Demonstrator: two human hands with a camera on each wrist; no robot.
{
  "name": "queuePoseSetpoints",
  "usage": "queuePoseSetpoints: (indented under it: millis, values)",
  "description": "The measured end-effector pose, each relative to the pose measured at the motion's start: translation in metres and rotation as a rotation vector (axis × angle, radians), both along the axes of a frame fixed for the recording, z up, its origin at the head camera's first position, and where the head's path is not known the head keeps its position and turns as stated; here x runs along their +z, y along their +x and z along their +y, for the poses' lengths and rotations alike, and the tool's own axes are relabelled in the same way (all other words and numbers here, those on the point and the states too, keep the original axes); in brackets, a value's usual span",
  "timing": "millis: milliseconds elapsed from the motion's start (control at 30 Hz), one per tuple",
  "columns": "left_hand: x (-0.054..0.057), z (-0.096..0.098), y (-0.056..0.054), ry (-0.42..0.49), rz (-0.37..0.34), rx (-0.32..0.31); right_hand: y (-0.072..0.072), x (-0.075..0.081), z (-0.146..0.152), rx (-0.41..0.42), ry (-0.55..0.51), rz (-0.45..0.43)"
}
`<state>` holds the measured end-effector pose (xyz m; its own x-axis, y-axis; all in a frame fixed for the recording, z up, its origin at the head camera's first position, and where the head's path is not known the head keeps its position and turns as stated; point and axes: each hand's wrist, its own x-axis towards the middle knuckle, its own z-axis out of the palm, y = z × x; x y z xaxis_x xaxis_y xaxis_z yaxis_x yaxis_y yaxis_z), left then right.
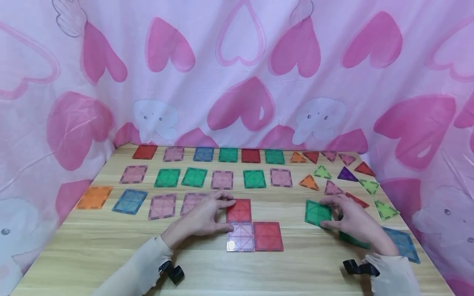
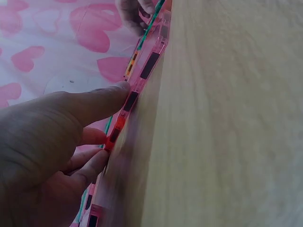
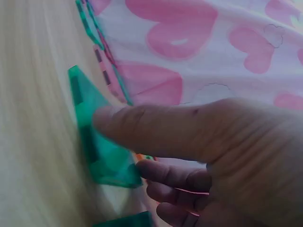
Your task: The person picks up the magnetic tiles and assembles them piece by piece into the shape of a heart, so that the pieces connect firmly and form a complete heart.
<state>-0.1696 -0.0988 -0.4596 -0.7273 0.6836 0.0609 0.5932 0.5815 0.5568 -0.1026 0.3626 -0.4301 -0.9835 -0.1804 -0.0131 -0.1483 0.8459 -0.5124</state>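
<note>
A red square magnetic tile (image 1: pixel 238 210) lies above a pale purple tile (image 1: pixel 240 237), with a second red tile (image 1: pixel 268 236) against the purple one's right side. My left hand (image 1: pixel 207 213) rests at their left edges, fingertips touching the upper red tile and thumb (image 2: pixel 102 101) on the purple one. To the right, my right hand (image 1: pixel 349 218) pinches a green square tile (image 1: pixel 317 213) between thumb (image 3: pixel 142 130) and fingers. That tile is tilted and raised off the wood in the right wrist view. Another green tile (image 1: pixel 354 240) lies partly hidden under the right hand.
Rows of square tiles, such as an orange one (image 1: pixel 94 197) and a blue one (image 1: pixel 129 201), cover the table's back and left. Several triangle tiles (image 1: pixel 347 174) lie at the back right. A blue tile (image 1: pixel 401 244) sits near the right edge. A pink heart-patterned curtain (image 1: pixel 240 102) surrounds the table.
</note>
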Motion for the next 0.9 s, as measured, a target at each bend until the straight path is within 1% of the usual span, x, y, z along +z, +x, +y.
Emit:
queuePoseSetpoints:
  millis: [100,267,333,433,567,633,767,833,900]
  values:
    - [0.000,0.001,0.002,-0.003,-0.003,0.003,-0.002,-0.003,-0.004,0.018,0.017,-0.009]
    - [-0.003,0.005,0.007,0.026,-0.053,-0.023,-0.003,-0.009,-0.020,0.054,0.001,-0.001]
    - [-0.004,0.007,0.009,0.034,-0.065,-0.027,-0.003,-0.012,-0.028,0.078,-0.023,0.005]
    - [-0.005,0.010,0.011,0.038,-0.061,-0.017,-0.005,-0.018,-0.041,0.116,-0.067,0.033]
    - [-0.005,0.011,0.011,0.046,-0.066,0.001,-0.007,-0.027,-0.060,0.137,-0.117,0.088]
    - [-0.006,0.011,0.011,0.050,-0.068,0.004,-0.007,-0.031,-0.069,0.135,-0.143,0.107]
    - [-0.006,0.012,0.010,0.056,-0.064,0.003,-0.006,-0.038,-0.084,0.113,-0.217,0.113]
    - [-0.006,0.012,0.010,0.058,-0.062,0.001,-0.006,-0.041,-0.090,0.123,-0.251,0.108]
    - [-0.006,0.012,0.009,0.061,-0.067,0.001,-0.006,-0.043,-0.095,0.150,-0.269,0.093]
